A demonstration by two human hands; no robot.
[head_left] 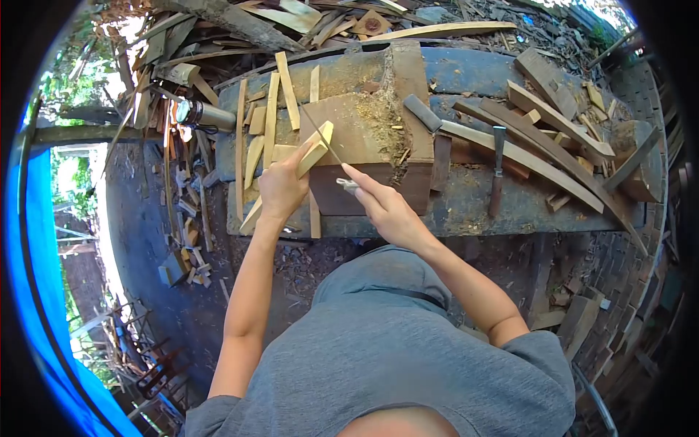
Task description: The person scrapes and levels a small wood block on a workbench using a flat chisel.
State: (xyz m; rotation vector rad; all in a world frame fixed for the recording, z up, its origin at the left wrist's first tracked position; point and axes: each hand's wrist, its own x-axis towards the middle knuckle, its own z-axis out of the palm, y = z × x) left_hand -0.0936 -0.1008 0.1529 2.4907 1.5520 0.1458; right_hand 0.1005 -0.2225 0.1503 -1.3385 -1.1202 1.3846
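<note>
My left hand (282,188) is closed around a short pale wooden stick (314,154), which tilts up over a big wooden block (364,153). In my right hand (384,211) is a knife with a long thin blade (317,130), seen nearly edge-on. Its blade slants up and left across the stick, apparently touching it. Most of the knife's handle is hidden by my fingers. Wood shavings (378,116) lie on the block's top, to the right of the stick.
A dark workbench (466,211) carries the block. Wooden strips (271,116) lie at left beside a metal flask (215,116). To the right are a chisel (498,171), a dark-headed tool (421,113) and long curved boards (539,164). Scrap wood (204,33) is heaped behind.
</note>
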